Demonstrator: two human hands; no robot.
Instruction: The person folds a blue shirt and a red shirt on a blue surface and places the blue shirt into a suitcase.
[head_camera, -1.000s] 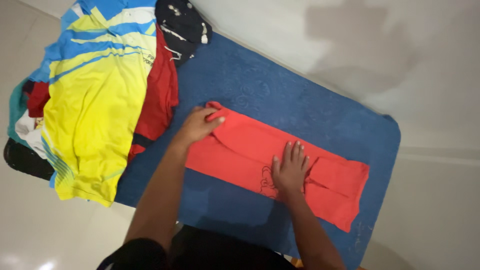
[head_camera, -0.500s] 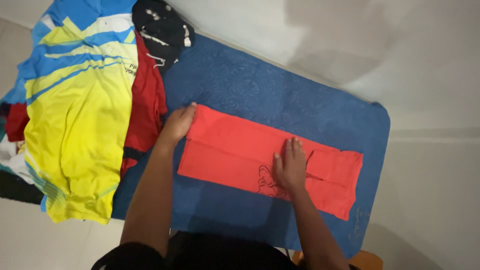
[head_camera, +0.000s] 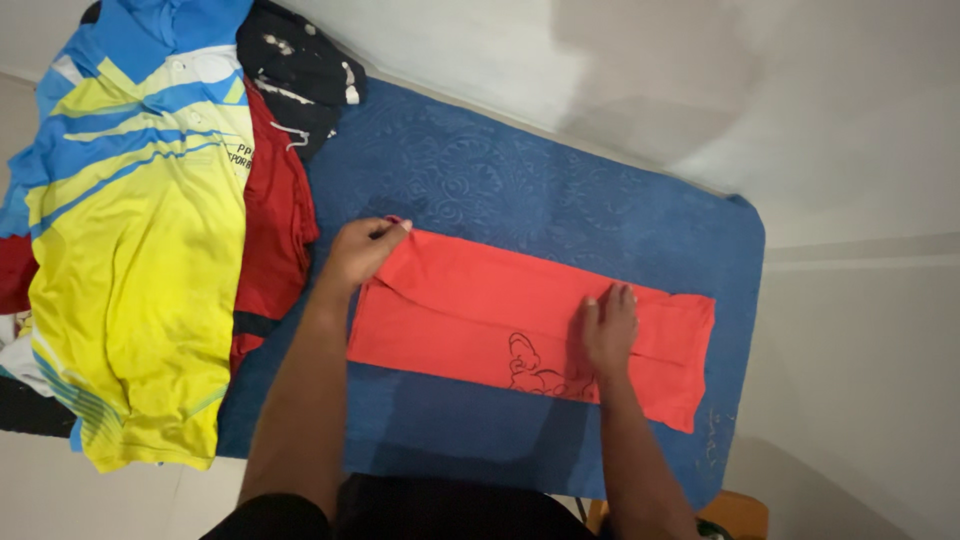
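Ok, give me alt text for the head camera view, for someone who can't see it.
Seen from above, a person's left hand pinches the far left corner of a folded red shirt on a blue mat, while the right hand presses flat near its right end. A yellow and blue jersey tops a clothes pile at left.

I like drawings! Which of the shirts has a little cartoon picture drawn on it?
The folded red shirt under both hands, lying on the blue mat. The yellow-and-blue jersey shows only stripes.
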